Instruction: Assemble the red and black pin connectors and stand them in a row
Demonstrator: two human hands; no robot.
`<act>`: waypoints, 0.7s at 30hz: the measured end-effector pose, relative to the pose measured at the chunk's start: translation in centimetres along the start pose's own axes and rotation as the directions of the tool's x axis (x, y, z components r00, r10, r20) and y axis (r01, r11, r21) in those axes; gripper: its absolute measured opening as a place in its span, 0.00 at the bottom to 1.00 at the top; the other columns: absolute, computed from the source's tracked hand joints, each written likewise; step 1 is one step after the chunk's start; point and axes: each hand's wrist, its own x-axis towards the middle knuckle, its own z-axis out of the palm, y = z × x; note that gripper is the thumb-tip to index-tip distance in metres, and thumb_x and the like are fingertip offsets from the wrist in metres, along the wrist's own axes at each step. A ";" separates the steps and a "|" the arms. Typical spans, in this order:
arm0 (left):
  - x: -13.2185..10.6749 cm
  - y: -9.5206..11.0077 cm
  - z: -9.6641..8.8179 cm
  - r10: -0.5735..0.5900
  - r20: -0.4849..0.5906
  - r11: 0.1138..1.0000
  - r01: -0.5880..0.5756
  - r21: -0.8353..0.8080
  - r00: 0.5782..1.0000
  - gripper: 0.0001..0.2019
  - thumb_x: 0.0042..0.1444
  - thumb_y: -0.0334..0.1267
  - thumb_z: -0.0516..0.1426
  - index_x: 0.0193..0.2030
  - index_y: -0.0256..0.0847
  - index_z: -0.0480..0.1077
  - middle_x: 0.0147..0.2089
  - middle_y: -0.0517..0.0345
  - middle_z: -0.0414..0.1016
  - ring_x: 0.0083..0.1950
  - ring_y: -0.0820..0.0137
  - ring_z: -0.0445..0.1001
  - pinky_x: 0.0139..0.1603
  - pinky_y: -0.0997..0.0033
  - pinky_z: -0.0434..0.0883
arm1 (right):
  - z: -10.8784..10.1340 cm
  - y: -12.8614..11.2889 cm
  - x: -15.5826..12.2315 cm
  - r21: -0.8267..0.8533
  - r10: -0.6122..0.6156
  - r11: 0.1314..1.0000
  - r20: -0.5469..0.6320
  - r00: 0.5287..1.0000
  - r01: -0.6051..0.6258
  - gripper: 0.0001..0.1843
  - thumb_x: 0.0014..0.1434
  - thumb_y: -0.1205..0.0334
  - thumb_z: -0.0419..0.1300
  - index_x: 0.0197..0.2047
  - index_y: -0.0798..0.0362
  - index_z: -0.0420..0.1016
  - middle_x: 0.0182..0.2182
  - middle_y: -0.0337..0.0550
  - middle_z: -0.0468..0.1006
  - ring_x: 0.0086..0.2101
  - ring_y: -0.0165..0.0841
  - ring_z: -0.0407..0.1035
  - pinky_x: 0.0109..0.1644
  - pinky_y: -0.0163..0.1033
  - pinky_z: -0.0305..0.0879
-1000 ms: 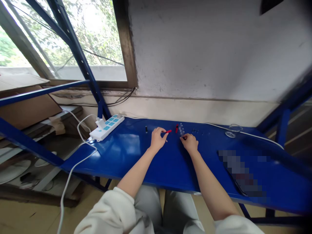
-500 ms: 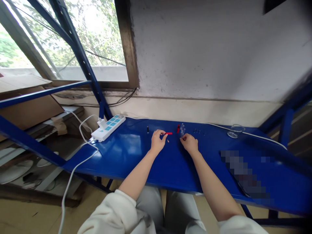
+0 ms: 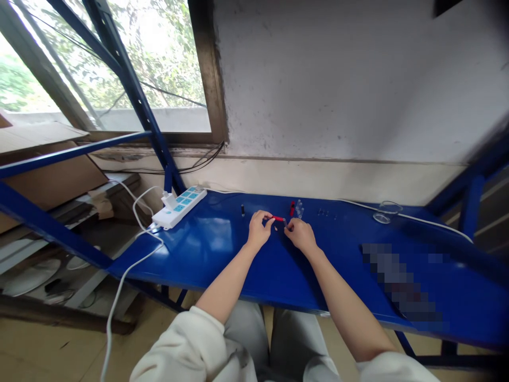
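Observation:
My left hand (image 3: 259, 232) is closed in a pinch on a small red stick-like piece (image 3: 278, 218) that points to the right. My right hand (image 3: 301, 234) is close beside it, fingers pinched on a tiny pale part (image 3: 285, 223) near the red piece's tip. Both hands hover just over the blue shelf top (image 3: 214, 249). Behind them stand a small red part (image 3: 292, 208) and a cluster of clear little tubes (image 3: 299, 209). A short black piece (image 3: 243, 210) stands to the left.
A white power strip (image 3: 180, 207) with its cable lies at the shelf's back left. Tiny dark parts (image 3: 326, 213) and a clear round dish (image 3: 382, 217) with a white cable sit at the back right. A blurred patch (image 3: 401, 278) covers the right side. Blue frame bars cross the window.
My right hand has moved left from the clear tubes toward my left hand, carrying a tiny part to the red piece's tip. The left hand has kept its grip.

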 end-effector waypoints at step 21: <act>-0.9 1.2 0.2 0.081 0.252 0.994 -0.097 0.052 0.964 0.21 0.56 0.32 0.49 0.57 0.46 0.58 0.42 0.56 0.69 0.42 0.71 0.67 0.48 0.65 0.66 | -0.2 0.1 -0.2 -0.094 0.029 0.995 -0.028 0.999 -0.032 0.04 0.51 0.63 0.54 0.26 0.53 0.64 0.28 0.41 0.70 0.28 0.30 0.65 0.28 0.34 0.47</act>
